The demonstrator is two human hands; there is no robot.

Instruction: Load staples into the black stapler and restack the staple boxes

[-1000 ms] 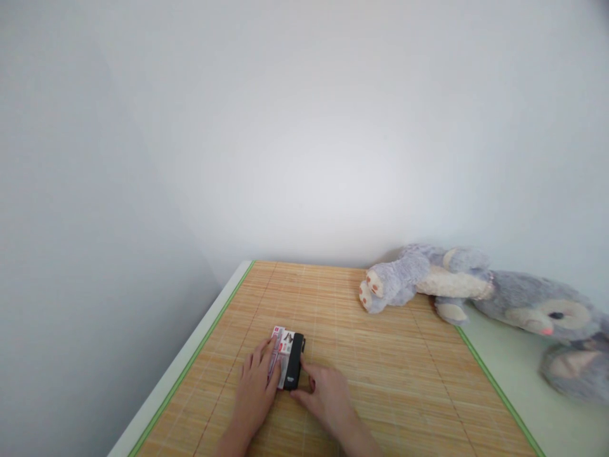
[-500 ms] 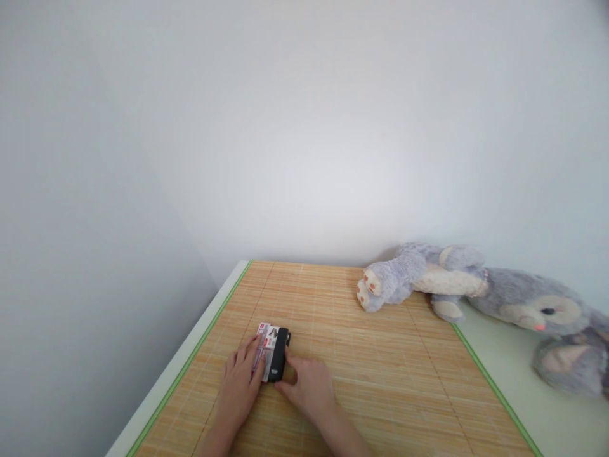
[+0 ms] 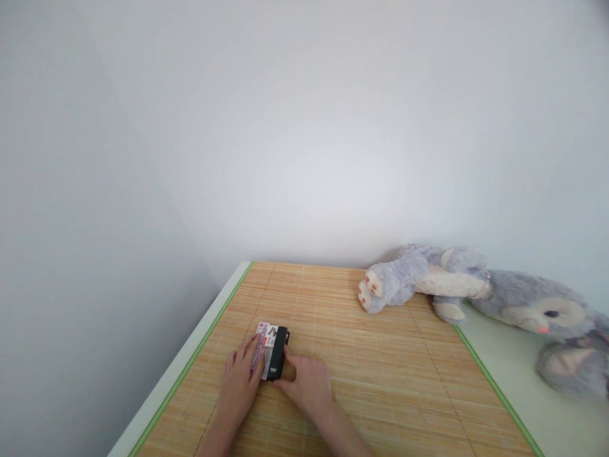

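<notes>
A black stapler (image 3: 278,357) lies along the right side of a white and pink packaging card (image 3: 269,334), which has a small stapler picture on it. My left hand (image 3: 240,379) rests flat over the left part of the card, its fingers stretched out and covering some of the print. At the stapler's right edge, my right hand (image 3: 308,384) pinches with thumb and forefinger, the thumb at the near end. Both things lie on the bamboo mat (image 3: 361,374). Whether the stapler is fixed to the card cannot be made out.
A grey plush toy (image 3: 423,276) lies on its side along the back right, partly on the mat. Green edging borders the mat on the pale table (image 3: 518,355). White walls (image 3: 304,139) stand behind and to the left.
Both hands keep their places on the card and stapler, with barely any movement. The whole view has shifted very slightly.
</notes>
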